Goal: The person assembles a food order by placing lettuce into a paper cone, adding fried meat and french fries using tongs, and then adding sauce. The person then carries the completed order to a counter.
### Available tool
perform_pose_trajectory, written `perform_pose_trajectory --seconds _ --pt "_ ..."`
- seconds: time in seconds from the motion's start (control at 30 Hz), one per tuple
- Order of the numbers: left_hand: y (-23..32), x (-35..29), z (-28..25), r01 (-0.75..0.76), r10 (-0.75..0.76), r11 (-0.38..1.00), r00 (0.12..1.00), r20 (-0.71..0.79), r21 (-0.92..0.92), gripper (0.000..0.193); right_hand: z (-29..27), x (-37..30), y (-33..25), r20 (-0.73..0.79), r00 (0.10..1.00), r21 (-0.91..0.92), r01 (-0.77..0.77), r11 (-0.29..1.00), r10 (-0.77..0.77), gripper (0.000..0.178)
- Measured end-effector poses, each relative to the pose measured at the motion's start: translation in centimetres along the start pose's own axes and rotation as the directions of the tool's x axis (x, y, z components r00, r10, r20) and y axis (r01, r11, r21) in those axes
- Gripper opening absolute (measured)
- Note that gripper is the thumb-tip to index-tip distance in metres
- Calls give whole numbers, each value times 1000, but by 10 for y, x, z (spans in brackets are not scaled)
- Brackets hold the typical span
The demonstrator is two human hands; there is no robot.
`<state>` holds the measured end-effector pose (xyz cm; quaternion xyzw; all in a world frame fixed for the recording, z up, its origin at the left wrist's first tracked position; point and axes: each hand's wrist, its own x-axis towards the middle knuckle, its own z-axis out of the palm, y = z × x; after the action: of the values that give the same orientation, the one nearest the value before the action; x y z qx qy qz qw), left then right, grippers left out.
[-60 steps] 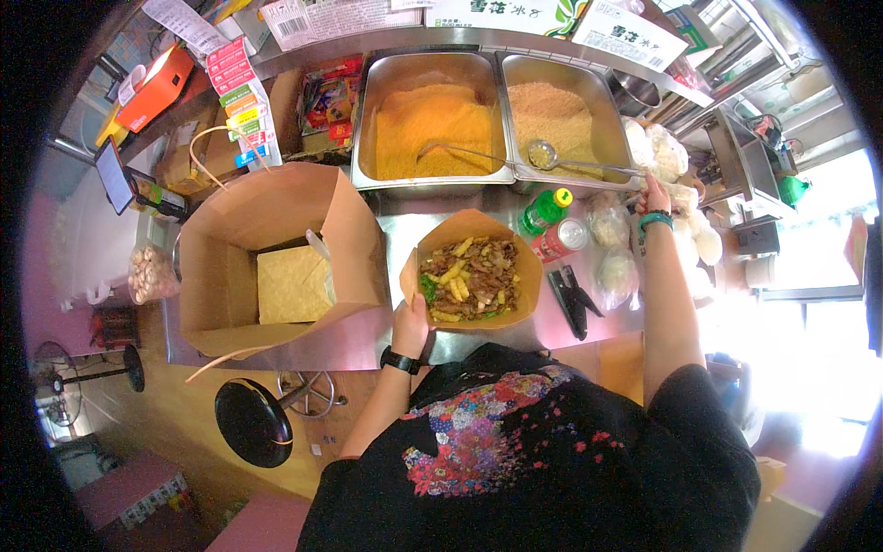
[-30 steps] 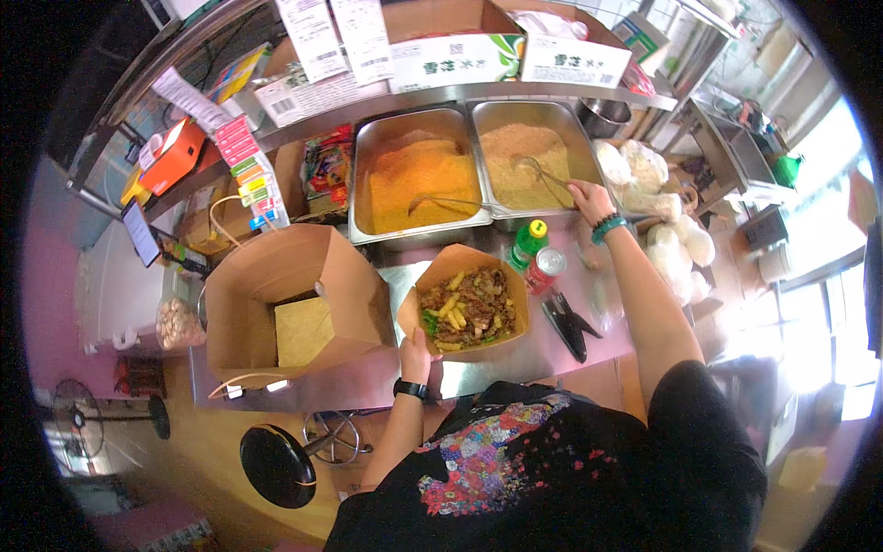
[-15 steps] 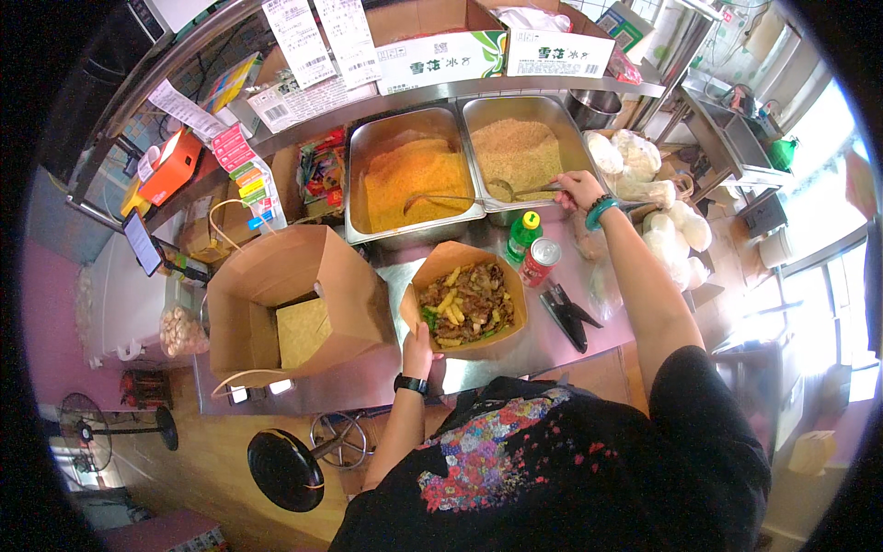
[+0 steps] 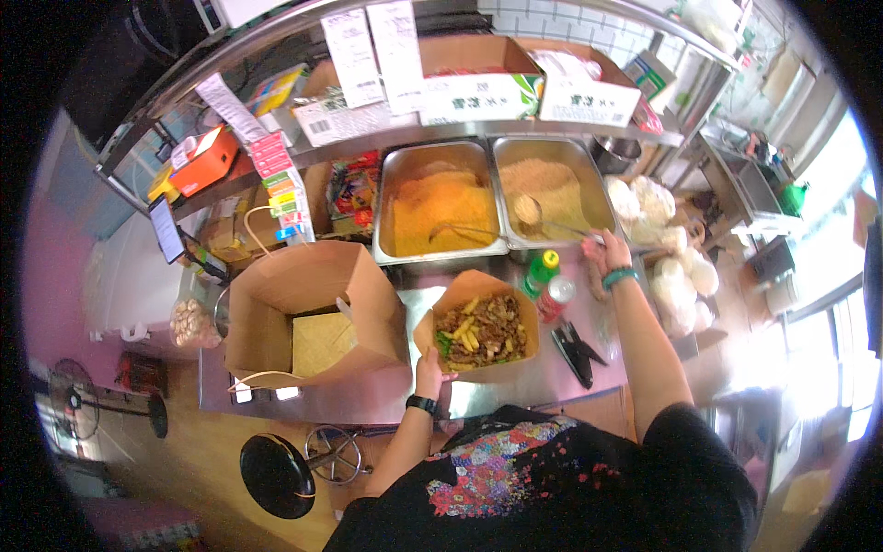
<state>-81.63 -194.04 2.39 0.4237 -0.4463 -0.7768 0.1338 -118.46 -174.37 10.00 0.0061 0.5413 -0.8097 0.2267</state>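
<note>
My left hand (image 4: 430, 373) grips the near left side of an open kraft paper food box (image 4: 471, 284), which holds sliced brown meat, yellow potato strips (image 4: 469, 339) and a bit of green. My right hand (image 4: 605, 250) is closed round the handle of a metal spoon (image 4: 567, 228). The spoon's bowl carries pale powder over the right steel pan (image 4: 589, 213), which is filled with tan seasoning powder (image 4: 552, 189). Left of it, a second steel pan (image 4: 389, 164) contains orange powder (image 4: 441, 207), with another spoon (image 4: 464, 229) resting inside.
A large brown paper bag (image 4: 248, 308) with a box (image 4: 322, 343) inside stands left. Right of the food box are a green bottle (image 4: 540, 274), a red-and-white can (image 4: 556, 299) and a black stapler (image 4: 577, 354). White bags (image 4: 671, 290) lie farther right. A shelf (image 4: 497, 127) spans above the pans.
The spoon has come up out of the tan powder with a scoop in its bowl. My right hand has drawn back a little. My left hand keeps hold of the box; the whole view has shifted.
</note>
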Motion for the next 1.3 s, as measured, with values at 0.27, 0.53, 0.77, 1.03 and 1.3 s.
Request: perform_pose_trajectory --seconds 0.27,0.53,0.77,1.03,1.3 --pt "14 4 16 -50 50 999 998 25 0 40 15 -18 -2 -79 996 -85 44 995 -51 34" --pt "17 5 20 -14 14 1000 999 41 12 40 14 -22 3 -96 994 -43 55 998 -59 32" --pt "14 7 17 -7 2 998 997 83 61 40 19 -31 3 -108 990 -54 89 995 -94 32" --pt "11 11 17 41 -51 990 996 71 133 43 11 -26 10 -129 988 38 95 995 -89 32" --pt "11 15 9 60 -85 988 980 179 143 59 14 -23 11 -133 986 27 100 995 -96 32"
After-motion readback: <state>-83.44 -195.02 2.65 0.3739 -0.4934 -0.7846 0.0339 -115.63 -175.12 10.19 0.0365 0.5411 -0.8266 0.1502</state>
